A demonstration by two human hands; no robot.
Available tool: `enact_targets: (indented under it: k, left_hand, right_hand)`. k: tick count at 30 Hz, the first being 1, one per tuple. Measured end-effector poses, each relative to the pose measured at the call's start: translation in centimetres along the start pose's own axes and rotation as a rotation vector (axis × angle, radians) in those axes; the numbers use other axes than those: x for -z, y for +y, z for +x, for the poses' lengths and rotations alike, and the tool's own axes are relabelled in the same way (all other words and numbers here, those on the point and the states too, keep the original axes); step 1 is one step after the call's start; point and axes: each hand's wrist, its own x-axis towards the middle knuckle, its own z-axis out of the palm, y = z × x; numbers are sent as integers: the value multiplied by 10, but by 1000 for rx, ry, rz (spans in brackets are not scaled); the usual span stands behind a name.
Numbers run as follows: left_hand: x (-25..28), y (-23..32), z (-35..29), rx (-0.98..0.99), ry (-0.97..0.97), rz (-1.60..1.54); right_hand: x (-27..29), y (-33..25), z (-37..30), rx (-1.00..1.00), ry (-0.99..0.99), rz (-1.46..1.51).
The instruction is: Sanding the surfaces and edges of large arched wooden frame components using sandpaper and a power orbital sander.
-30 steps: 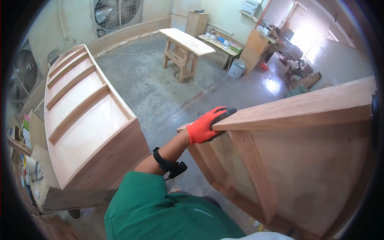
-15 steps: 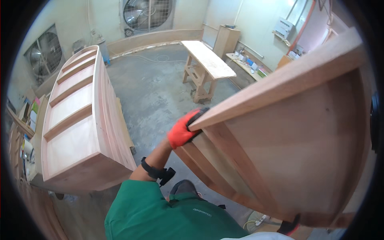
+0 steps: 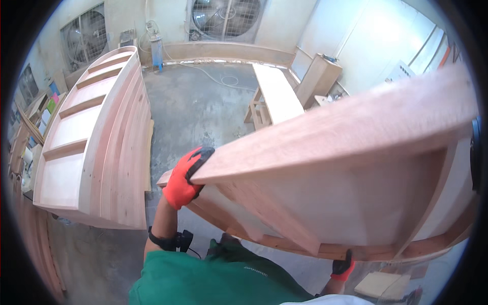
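Note:
A large wooden framed panel [image 3: 376,208] with a curved lower edge and cross ribs is held tilted up off the floor on my right side. My left hand [image 3: 184,179], in a red glove with black fingertips, is closed round the panel's near left corner, at the end of its thick upper rail. Down at the lower edge, my right hand [image 3: 343,266], gloved the same way, grips the curved rail, its fingers partly hidden by the wood. To the left stands a stack of similar curved panels [image 3: 124,132], the top one showing several ribs.
A white-topped wooden work table [image 3: 278,94] stands beyond the panel, partly covered by it. Next to it is a wooden cabinet [image 3: 319,79]. Large wall fans [image 3: 226,18] sit at the back, with a hose [image 3: 203,75] along the floor. A flat board [image 3: 382,283] lies low right.
The panel's held corner has moved left and slightly lower with my left hand, and its upper rail has tipped to show more face. My right hand shows more clearly. The view has turned.

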Motion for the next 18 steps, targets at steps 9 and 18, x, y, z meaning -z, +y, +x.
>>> enact_targets:
  k: [9, 18]
  left_hand:
    - [-92, 60, 129, -115, 39, 477]
    - [-200, 127, 249, 100, 79, 889]
  right_hand:
    - [81, 119, 239, -205, -238, -638]
    - [-19, 168, 440, -415, -742, -537]
